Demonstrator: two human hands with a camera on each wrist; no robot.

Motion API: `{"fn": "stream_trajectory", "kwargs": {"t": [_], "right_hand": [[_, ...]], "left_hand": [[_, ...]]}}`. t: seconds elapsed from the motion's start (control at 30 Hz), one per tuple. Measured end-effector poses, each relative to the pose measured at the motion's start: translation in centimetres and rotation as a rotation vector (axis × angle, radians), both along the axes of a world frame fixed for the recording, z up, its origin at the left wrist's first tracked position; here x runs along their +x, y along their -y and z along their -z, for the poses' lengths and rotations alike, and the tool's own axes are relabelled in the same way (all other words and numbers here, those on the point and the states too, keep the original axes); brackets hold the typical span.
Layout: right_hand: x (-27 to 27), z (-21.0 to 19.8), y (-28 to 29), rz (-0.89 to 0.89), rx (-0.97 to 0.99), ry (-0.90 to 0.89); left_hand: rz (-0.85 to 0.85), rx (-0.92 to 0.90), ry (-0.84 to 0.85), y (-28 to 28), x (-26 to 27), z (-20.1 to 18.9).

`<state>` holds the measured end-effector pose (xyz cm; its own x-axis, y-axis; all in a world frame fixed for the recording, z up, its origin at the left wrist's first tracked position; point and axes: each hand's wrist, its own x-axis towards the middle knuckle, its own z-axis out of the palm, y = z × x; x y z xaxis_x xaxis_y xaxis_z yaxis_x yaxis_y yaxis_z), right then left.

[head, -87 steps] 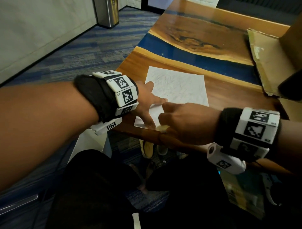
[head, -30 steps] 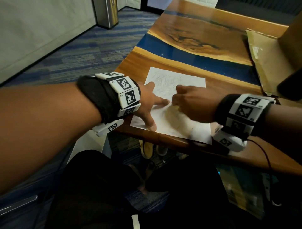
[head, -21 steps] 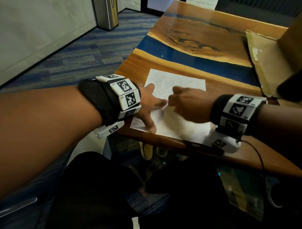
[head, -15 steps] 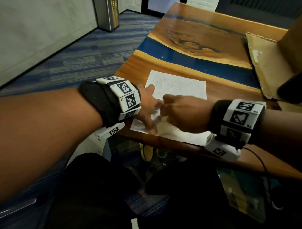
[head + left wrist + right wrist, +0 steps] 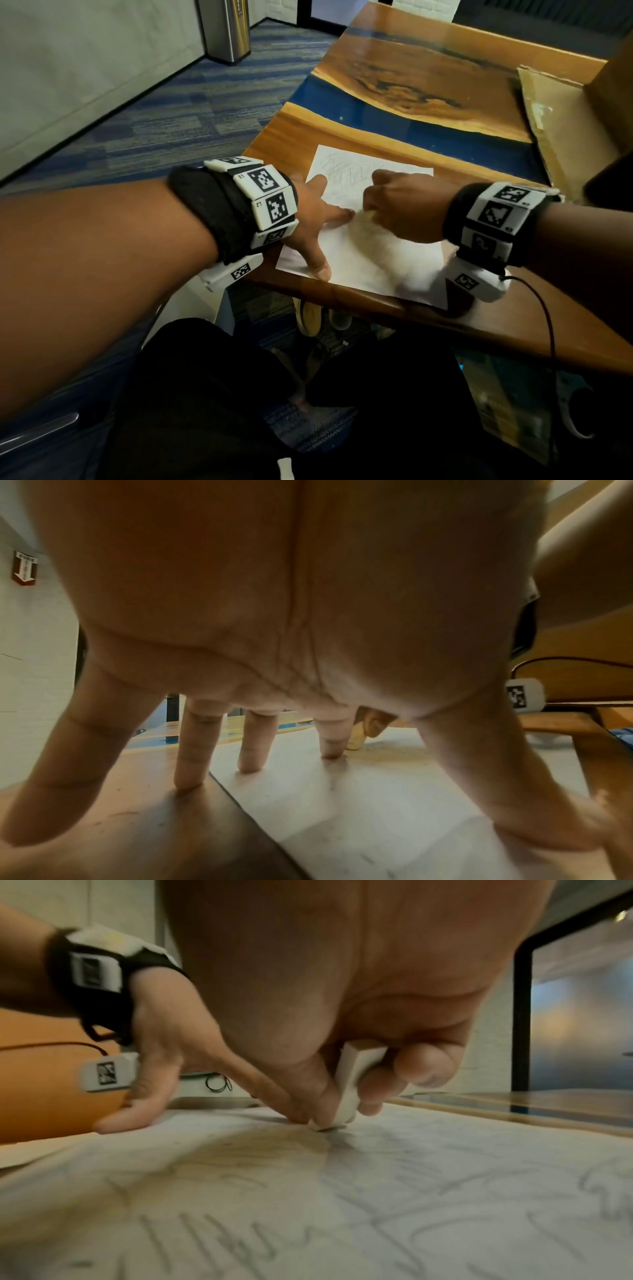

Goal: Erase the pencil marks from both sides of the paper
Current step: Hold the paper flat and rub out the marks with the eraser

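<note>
A white sheet of paper (image 5: 373,260) lies near the front edge of the wooden table (image 5: 411,85). Grey pencil scribbles (image 5: 346,169) cover its far part and fill the right wrist view (image 5: 377,1204). My left hand (image 5: 315,219) is spread flat with straight fingers pressing the paper's left side; in the left wrist view its fingertips (image 5: 250,764) stand on paper (image 5: 377,818) and wood. My right hand (image 5: 400,209) pinches a white eraser (image 5: 352,1085) between thumb and fingers, its tip pressed on the paper (image 5: 342,1191) beside my left index finger.
A flattened cardboard piece (image 5: 561,126) lies at the table's right side. A blue resin band (image 5: 428,137) crosses the table beyond the paper. A metal bin (image 5: 227,29) stands on the carpet at far left. A black cable (image 5: 544,308) trails from my right wrist over the table edge.
My right hand has rubbed the eraser back and forth over the paper, from the near edge up to the middle. My left hand has stayed pressed on the sheet.
</note>
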<state>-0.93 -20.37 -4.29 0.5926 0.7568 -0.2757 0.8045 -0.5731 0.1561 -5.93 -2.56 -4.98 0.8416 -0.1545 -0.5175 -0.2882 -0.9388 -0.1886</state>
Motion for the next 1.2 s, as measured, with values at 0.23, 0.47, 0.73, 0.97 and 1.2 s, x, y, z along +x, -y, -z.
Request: {"fn": "stream_trajectory", "kwargs": {"t": [0.23, 0.47, 0.73, 0.97, 1.2], "right_hand": [[-2.8, 0.1, -0.2, -0.178, 0.033, -0.147], [-3.7, 0.0, -0.2, -0.194, 0.034, -0.163], [-4.0, 0.6, -0.9, -0.126, 0.113, -0.149], [-1.0, -0.4, 1.0, 0.005, 0.026, -0.008], [-1.0, -0.3, 0.5, -0.085, 0.03, -0.063]], "left_hand": [[0.0, -0.02, -0.013, -0.2, 0.0, -0.1], [-0.002, -0.017, -0.019, -0.1, 0.0, -0.1], [0.003, -0.033, -0.016, -0.4, -0.2, -0.1], [-0.004, 0.005, -0.007, -0.1, 0.1, 0.0], [-0.001, 0.005, -0.018, 0.1, 0.3, -0.3]]}}
